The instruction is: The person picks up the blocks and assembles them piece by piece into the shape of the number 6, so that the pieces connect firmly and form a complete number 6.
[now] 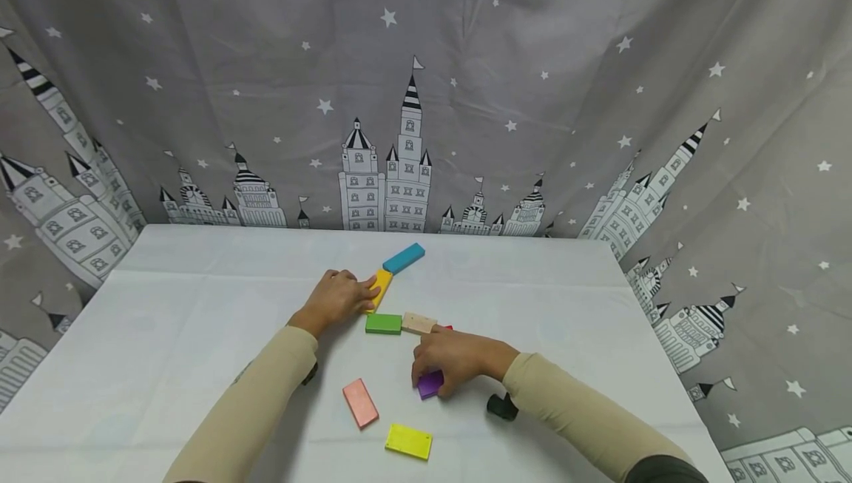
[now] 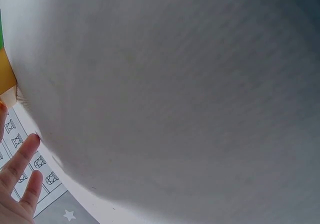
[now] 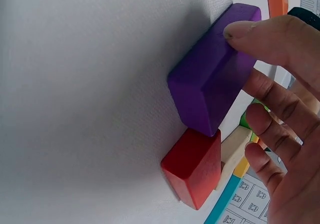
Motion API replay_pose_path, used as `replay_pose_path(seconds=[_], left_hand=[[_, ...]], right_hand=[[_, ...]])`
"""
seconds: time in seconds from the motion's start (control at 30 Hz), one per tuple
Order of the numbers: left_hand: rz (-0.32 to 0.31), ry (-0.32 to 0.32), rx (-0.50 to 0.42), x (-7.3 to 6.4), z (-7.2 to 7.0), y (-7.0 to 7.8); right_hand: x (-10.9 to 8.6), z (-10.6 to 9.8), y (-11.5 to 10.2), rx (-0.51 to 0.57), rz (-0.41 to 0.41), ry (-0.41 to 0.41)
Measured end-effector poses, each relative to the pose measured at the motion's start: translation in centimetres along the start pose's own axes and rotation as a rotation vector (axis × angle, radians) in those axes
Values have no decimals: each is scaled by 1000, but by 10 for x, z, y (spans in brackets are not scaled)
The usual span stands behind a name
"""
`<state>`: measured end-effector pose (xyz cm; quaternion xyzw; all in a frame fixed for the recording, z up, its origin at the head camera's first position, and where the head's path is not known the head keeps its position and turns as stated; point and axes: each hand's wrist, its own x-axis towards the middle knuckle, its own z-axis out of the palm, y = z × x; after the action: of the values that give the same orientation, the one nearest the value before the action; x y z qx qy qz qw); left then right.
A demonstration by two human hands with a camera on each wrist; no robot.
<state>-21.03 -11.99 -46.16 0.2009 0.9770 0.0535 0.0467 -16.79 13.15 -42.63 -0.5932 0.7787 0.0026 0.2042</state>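
My right hand [image 1: 459, 357] pinches a purple block [image 1: 430, 385] between thumb and fingers. In the right wrist view, one end of the purple block meets the corner of a red block [image 3: 192, 166]. My left hand [image 1: 338, 298] holds the orange-yellow block [image 1: 384, 281] at its side, with fingers over its top. Beyond that lies a blue block [image 1: 404, 258], end to end with it. A green block [image 1: 383, 325] and a plain wooden block [image 1: 418, 323] continue the bent line toward the red block, mostly hidden behind my right hand in the head view.
Nearer to me lie a pink block [image 1: 361, 403] and a bright yellow block [image 1: 409, 441], apart from the line. All rest on a white-covered table [image 1: 200, 305]. A grey curtain [image 1: 266, 46] printed with castles and stars hangs behind its far edge.
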Motion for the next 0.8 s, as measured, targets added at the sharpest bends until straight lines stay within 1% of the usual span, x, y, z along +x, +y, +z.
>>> replay_pose_path(seconds=[0.33,0.53,0.8], left_hand=[[-19,-8,-24,0,-1,1],[-14,-18,-20,1,0,1],[-7,-13,-26,0,-1,1]], right_hand=[[-2,2,3,11,-8,2],[-3,2,4,26,14,-1],[-5,2,5,33,36,15]])
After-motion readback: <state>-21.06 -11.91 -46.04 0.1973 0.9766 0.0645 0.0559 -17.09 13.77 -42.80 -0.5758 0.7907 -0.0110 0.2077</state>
